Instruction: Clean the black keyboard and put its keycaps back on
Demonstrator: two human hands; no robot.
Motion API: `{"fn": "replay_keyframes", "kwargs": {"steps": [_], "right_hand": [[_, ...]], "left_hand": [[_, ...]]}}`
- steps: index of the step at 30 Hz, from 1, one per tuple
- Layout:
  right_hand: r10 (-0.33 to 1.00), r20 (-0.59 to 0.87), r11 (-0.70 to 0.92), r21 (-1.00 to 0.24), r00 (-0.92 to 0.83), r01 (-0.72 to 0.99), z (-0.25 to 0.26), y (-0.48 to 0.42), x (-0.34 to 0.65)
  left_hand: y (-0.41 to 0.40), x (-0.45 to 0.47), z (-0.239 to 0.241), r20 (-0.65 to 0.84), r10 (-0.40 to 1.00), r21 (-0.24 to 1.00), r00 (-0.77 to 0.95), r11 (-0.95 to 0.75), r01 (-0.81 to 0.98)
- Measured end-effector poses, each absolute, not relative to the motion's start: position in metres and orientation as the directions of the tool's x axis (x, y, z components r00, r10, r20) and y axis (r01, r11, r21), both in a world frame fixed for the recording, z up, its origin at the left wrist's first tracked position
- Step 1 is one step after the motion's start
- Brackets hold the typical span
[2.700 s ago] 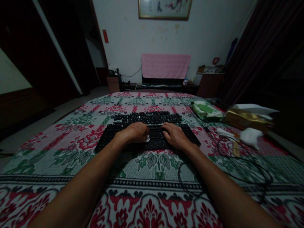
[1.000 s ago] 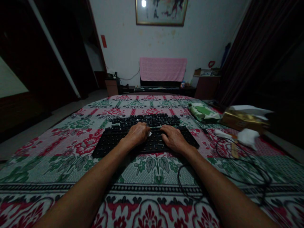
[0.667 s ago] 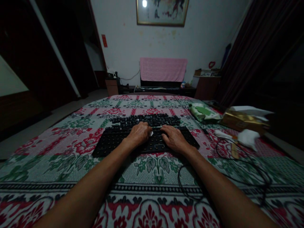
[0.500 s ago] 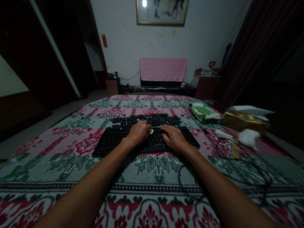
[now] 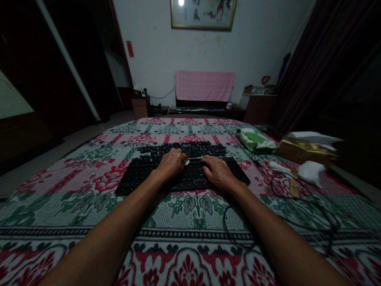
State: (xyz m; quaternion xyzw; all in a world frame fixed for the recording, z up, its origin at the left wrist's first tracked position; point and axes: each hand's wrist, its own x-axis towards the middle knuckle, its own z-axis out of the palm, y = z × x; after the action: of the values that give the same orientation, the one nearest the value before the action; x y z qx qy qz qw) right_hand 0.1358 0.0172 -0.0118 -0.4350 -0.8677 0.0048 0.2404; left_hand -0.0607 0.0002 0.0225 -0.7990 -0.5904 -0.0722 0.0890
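Note:
A black keyboard frame [image 5: 139, 174] with its keycaps off lies on a flowered bedspread [image 5: 190, 222]. Just beyond it sits a heap of loose black keycaps [image 5: 205, 149]. My left hand [image 5: 170, 164] rests on the frame's middle, fingers closed on a small white wad [image 5: 186, 162] pressed against the far edge. My right hand [image 5: 218, 173] lies on the frame's right half, fingers curled down onto it, holding the frame in place. The keyboard's black cable [image 5: 235, 234] loops over the bedspread near my right forearm.
To the right lie a green wipes pack [image 5: 256, 140], a gold tissue box [image 5: 306, 149], a crumpled white tissue [image 5: 309, 171] and a tangle of black cord [image 5: 300, 198]. Behind the bed stand a pink-draped television [image 5: 204, 88] and dark furniture.
My left hand has slid the white wad from the near middle of the frame toward its far edge. My right hand has stayed put. The view has shifted slightly.

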Motion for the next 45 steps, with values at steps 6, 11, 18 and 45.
{"fn": "replay_keyframes", "kwargs": {"steps": [6, 11, 18, 45], "right_hand": [[0.758, 0.412, 0.619, -0.21, -0.506, 0.756, -0.012, 0.018, 0.136], [0.753, 0.417, 0.623, -0.204, -0.508, 0.755, -0.011, 0.017, 0.136], [0.771, 0.422, 0.597, -0.219, -0.477, 0.771, -0.015, 0.019, 0.138], [0.771, 0.463, 0.569, -0.189, -0.438, 0.801, -0.017, 0.021, 0.138]], "left_hand": [[0.001, -0.05, 0.019, 0.232, 0.924, -0.053, 0.305, -0.301, 0.952], [0.002, -0.054, 0.022, 0.178, 0.944, -0.067, 0.279, -0.271, 0.96], [0.004, -0.05, 0.022, 0.236, 0.929, -0.057, 0.285, -0.279, 0.959], [0.008, -0.055, 0.035, 0.113, 0.959, -0.098, 0.258, -0.248, 0.964]]}}
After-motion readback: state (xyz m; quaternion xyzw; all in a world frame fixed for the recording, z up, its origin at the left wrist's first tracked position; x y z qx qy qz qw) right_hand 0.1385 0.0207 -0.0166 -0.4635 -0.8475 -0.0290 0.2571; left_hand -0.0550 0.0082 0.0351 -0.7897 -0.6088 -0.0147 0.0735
